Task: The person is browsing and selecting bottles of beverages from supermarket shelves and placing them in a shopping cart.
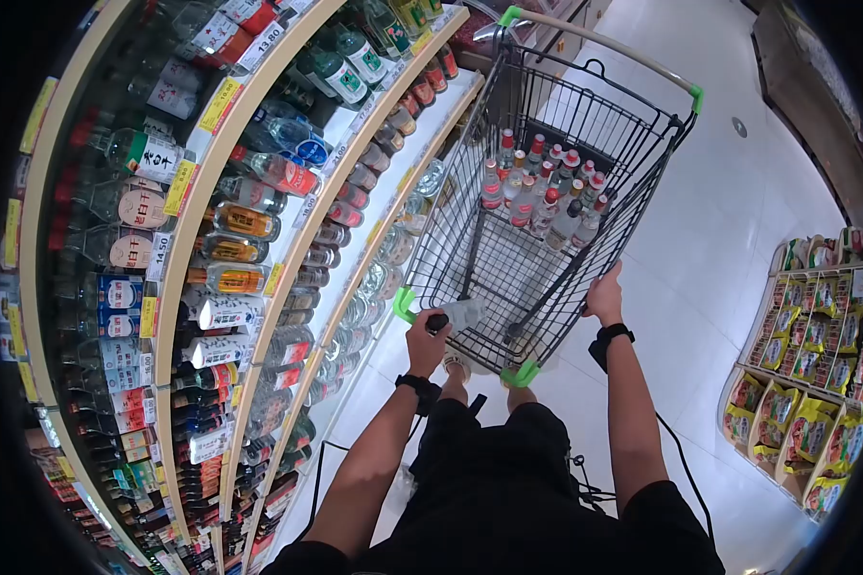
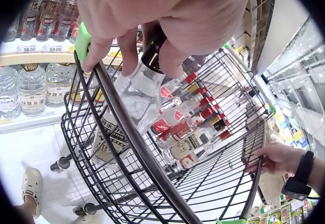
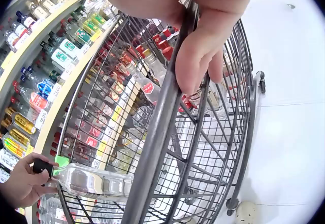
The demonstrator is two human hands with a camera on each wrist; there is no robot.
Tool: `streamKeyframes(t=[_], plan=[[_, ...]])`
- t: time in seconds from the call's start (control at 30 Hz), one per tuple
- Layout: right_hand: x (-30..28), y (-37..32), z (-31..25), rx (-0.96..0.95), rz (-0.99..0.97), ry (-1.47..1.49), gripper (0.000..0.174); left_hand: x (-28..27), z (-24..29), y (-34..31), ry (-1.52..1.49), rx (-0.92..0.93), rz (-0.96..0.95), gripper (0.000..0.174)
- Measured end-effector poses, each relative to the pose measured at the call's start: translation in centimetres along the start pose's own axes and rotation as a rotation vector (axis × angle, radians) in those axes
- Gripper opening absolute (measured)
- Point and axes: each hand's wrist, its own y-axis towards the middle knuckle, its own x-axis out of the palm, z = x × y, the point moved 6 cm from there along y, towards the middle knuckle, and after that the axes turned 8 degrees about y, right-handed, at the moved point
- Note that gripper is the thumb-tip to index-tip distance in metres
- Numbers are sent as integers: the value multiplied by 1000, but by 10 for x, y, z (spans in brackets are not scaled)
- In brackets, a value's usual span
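My left hand (image 1: 424, 347) grips a clear glass bottle (image 2: 136, 101) by its black cap (image 2: 154, 56). The bottle has a pale label and slants down inside the near left corner of the wire shopping cart (image 3: 152, 137); its clear body shows lengthwise in the right wrist view. My right hand (image 1: 604, 295) is curled round the cart's right rim, thumb (image 3: 190, 64) over the bar. Towards the cart's handle end, a cluster of clear bottles (image 1: 549, 192) stands upright, mostly with red caps and a few dark or gold ones.
Curved shelves of bottles (image 1: 240, 240) with price tags run close along the left. A snack rack (image 1: 801, 374) stands at the right on the white tiled floor (image 1: 700, 287). Green corner pieces (image 1: 521, 374) cap the cart's rim. My feet are just below its near end.
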Motion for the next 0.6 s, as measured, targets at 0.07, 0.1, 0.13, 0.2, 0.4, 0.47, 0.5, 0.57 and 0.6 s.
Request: streamKeyframes(t=[0.07, 0.1, 0.13, 0.2, 0.4, 0.47, 0.5, 0.57, 0.6], plan=[[-9, 10, -9, 63, -32, -4, 75, 5, 9, 11, 9, -2, -13, 32], [-13, 12, -16, 93, -47, -7, 78, 6, 15, 16, 13, 30, -14, 32], [-16, 12, -19, 13, 28, -133, 82, 7, 22, 21, 17, 61, -17, 32], [-14, 6, -23, -145, 179, -383, 91, 14, 27, 28, 11, 51, -34, 32], [53, -97, -32, -398, -201, -784, 54, 18, 32, 19, -34, 50, 53, 32], [83, -119, -6, -347, -468, -763, 48, 17, 34, 12, -33, 31, 11, 30], [92, -128, -2, -286, -607, -751, 45, 19, 32, 10, -43, 30, -9, 30], [111, -138, 21, -292, -789, -692, 49, 26, 27, 9, -63, 28, -50, 30], [119, -145, 32, -294, -879, -661, 51, 26, 36, 8, -18, 117, -30, 31]])
